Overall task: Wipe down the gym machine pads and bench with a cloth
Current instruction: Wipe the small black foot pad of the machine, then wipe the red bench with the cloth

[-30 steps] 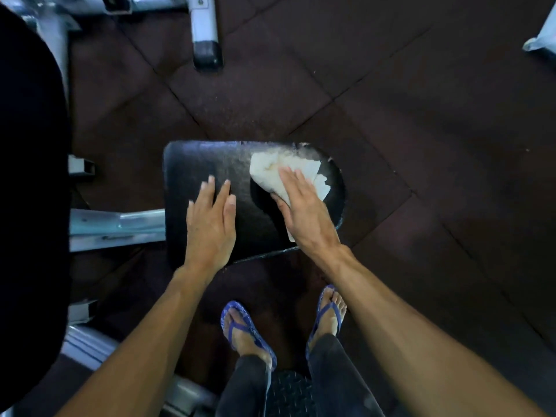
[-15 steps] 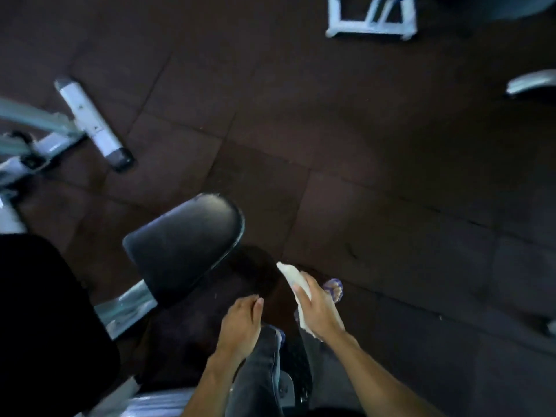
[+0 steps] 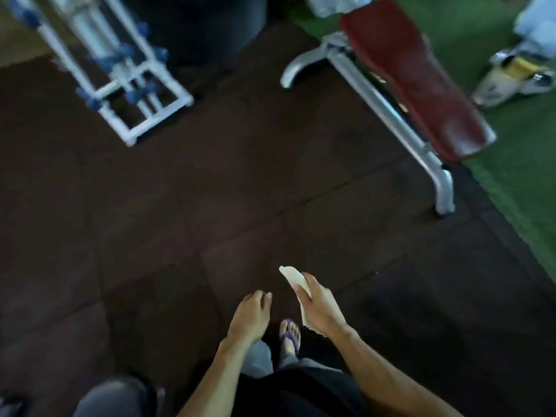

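Observation:
My right hand grips a folded white cloth low in the middle of the view, held in the air above the dark floor. Beside it, my left hand hangs with loosely curled fingers and holds nothing. A bench with a dark red pad on a silver frame stands at the upper right, well away from both hands. The rounded edge of a black pad shows at the bottom left, behind my arms.
A white and blue metal machine frame stands at the upper left. Green turf borders the dark rubber tiles on the right, with shoes and light bags lying on it. My foot in a blue sandal is below my hands.
Both hands lifted off the black seat pad and the cloth came away with my right hand. The view swung from that pad toward the red bench.

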`<state>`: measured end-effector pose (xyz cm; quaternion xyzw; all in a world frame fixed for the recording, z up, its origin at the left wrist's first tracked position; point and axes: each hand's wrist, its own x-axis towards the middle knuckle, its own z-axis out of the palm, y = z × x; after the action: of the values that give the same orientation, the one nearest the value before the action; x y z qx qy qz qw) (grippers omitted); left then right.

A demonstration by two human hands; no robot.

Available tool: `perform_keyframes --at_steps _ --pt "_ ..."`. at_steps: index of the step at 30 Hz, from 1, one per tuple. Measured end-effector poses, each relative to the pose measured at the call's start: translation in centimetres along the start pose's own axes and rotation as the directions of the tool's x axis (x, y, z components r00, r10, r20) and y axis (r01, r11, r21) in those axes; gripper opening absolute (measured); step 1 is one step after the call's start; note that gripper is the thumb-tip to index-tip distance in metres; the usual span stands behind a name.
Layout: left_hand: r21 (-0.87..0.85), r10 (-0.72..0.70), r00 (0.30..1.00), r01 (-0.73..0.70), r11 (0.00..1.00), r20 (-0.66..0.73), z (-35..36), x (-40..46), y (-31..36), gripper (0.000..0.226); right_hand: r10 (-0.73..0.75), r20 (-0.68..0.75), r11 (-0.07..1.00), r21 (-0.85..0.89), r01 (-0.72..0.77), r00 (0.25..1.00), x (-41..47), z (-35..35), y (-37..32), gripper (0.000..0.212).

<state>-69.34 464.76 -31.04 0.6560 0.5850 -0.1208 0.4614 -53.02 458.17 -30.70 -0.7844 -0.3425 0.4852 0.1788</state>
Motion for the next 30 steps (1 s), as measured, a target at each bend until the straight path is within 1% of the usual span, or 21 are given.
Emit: perform_keyframes --at_steps 3,5,9,11,13,15,18,21,25,30 --pt "0.104 0.092 0.991 -0.103 0.989 0.099 -0.8 4.4 6.5 0.04 0.065 -0.131 0.99 0.136 -0.047 0.989 2.5 -4.8 0.7 0.041" --pt "0.185 0.145 0.976 -0.175 0.967 0.164 -1.4 7.5 10.8 0.04 0.136 -0.203 0.971 0.222 -0.09 0.97 4.1 -8.0 1.2 0.035" --pt "0.285 0.271 0.927 -0.342 0.896 0.259 -3.1 14.3 19.4 0.036 0.276 -0.329 0.918 0.368 -0.147 0.903 8.3 -14.4 1.8 0.028" --pt "0.34 0.301 0.903 -0.4 0.851 0.308 -4.1 18.1 23.4 0.036 0.343 -0.367 0.883 0.441 -0.163 0.865 10.7 -17.5 1.6 0.027" --pt "0.376 0.321 0.882 -0.444 0.813 0.346 -5.0 21.8 27.5 0.036 0.396 -0.393 0.837 0.526 -0.15 0.83 12.7 -20.4 1.2 0.027" --pt "0.428 0.351 0.857 -0.498 0.754 0.378 -5.8 25.3 31.9 0.037 0.443 -0.416 0.795 0.591 -0.133 0.794 14.8 -23.4 0.8 0.024" --pt "0.488 0.358 0.832 -0.543 0.684 0.424 -6.4 29.6 37.9 0.04 0.502 -0.433 0.756 0.641 -0.136 0.749 17.4 -26.8 0.8 0.022" --pt "0.531 0.36 0.801 -0.59 0.608 0.479 -5.5 33.7 43.5 0.038 0.566 -0.433 0.705 0.695 -0.139 0.701 20.6 -30.2 1.6 0.023" --pt "0.52 0.353 0.775 -0.619 0.589 0.524 -3.1 38.6 50.8 0.039 0.619 -0.421 0.659 0.738 -0.147 0.663 25.1 -36.1 2.9 0.019" --pt "0.502 0.331 0.771 -0.615 0.608 0.544 1.1 44.6 60.7 0.039 0.617 -0.407 0.637 0.76 -0.124 0.673 32.0 -44.2 5.7 0.018"
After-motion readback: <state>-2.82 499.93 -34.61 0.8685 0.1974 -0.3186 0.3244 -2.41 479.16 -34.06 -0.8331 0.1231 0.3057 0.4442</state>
